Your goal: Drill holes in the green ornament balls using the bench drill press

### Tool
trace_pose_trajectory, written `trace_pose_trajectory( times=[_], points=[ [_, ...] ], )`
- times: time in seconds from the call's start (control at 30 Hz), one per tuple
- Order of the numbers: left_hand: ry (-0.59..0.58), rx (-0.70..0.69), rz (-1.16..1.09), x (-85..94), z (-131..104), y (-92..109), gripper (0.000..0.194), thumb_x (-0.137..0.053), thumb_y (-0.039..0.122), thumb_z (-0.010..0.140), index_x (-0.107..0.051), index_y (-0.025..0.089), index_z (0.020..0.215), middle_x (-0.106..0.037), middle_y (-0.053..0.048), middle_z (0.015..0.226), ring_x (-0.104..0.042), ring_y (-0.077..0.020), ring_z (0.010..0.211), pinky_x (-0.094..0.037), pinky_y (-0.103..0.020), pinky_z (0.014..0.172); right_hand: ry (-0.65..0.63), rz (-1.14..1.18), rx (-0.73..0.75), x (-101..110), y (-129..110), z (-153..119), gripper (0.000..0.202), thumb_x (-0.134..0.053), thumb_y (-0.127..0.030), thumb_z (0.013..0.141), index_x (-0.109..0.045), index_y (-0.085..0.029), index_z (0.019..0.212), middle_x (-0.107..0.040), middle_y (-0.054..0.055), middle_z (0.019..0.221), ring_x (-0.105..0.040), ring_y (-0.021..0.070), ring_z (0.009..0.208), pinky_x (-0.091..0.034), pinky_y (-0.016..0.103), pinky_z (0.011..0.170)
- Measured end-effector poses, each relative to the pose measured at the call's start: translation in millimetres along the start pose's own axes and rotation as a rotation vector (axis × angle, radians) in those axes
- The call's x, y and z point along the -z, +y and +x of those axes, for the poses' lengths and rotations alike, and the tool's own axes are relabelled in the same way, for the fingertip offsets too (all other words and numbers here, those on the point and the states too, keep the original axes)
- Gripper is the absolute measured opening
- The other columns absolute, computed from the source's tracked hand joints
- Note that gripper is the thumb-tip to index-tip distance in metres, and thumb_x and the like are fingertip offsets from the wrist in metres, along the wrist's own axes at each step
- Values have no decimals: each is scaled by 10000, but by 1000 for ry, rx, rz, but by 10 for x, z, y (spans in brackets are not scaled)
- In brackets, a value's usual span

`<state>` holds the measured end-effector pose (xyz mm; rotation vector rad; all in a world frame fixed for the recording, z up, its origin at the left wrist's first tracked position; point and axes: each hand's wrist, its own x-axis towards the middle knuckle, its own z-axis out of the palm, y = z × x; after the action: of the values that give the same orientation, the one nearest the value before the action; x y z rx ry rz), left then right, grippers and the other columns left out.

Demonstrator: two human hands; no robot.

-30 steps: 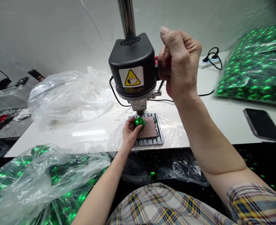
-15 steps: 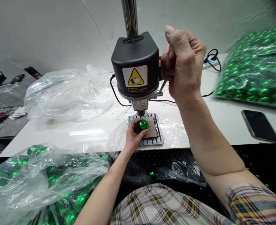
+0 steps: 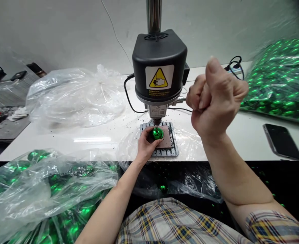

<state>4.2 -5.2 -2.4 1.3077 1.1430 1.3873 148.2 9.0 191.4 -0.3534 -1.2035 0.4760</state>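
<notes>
A shiny green ball point(image 3: 158, 133) rests on the pinkish-brown pad point(image 3: 166, 138) of a small bench drill press point(image 3: 160, 51). My left hand point(image 3: 146, 145) pinches it from the left and the near side, between thumb and fingers. Straight above the ball, the chuck point(image 3: 157, 121) points down with the bit at or just over its top; contact is unclear. To the right of the black motor housing, my right hand point(image 3: 217, 95) is closed in a fist around the end of the feed lever point(image 3: 181, 100). Most of the lever is hidden by the fingers.
Dark shavings lie on the slotted metal base point(image 3: 175, 150). At left is a clear plastic bag point(image 3: 73, 98); an open bag of green balls point(image 3: 53, 196) sits below the table edge. To the right are a full bag of green balls point(image 3: 281, 78), a phone point(image 3: 283, 141) and a power strip point(image 3: 237, 70).
My right fist has come down and to the right with the lever. My left hand keeps the ball in place under the chuck. The view has shifted slightly.
</notes>
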Motion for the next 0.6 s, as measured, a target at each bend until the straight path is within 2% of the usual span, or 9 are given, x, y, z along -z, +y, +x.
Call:
trace_pose_trajectory(
  times=[0.1, 0.23, 0.37, 0.6],
  points=[
    [2, -3, -9, 0, 0, 19, 541, -845, 220, 623, -624, 202, 1116, -650, -80, 1151, -580, -257, 1146, -412, -419, 1060, -18, -102, 2, 33, -38, -98, 579, -616, -339, 893, -281, -142, 463, -260, -8, 405, -293, 76, 364, -200, 300, 392],
    [-15, -24, 16, 2, 1, 18, 534, -833, 232, 650, -608, 201, 1134, -644, -84, 1167, -582, -252, 1145, -414, -415, 1057, -41, -79, 63, 77, 19, -195, 555, -600, -234, 886, -254, -115, 468, -273, -13, 417, -258, 52, 374, -150, 275, 415],
    [-35, -50, 42, 8, -2, 13, 519, -815, 239, 681, -596, 202, 1151, -637, -90, 1179, -575, -255, 1156, -412, -422, 1057, 3, -77, 180, 113, 140, -279, 556, -597, -186, 861, -192, -106, 489, -221, -22, 418, -225, 36, 371, -127, 258, 425],
    [-1, -25, 23, 2, 2, 53, 520, -846, 220, 627, -630, 198, 1100, -643, -80, 1148, -577, -265, 1144, -412, -409, 1047, -72, -125, 226, 223, 186, -408, 538, -576, -158, 843, -174, -120, 486, -235, -16, 425, -236, 51, 380, -172, 268, 421]
  ],
)
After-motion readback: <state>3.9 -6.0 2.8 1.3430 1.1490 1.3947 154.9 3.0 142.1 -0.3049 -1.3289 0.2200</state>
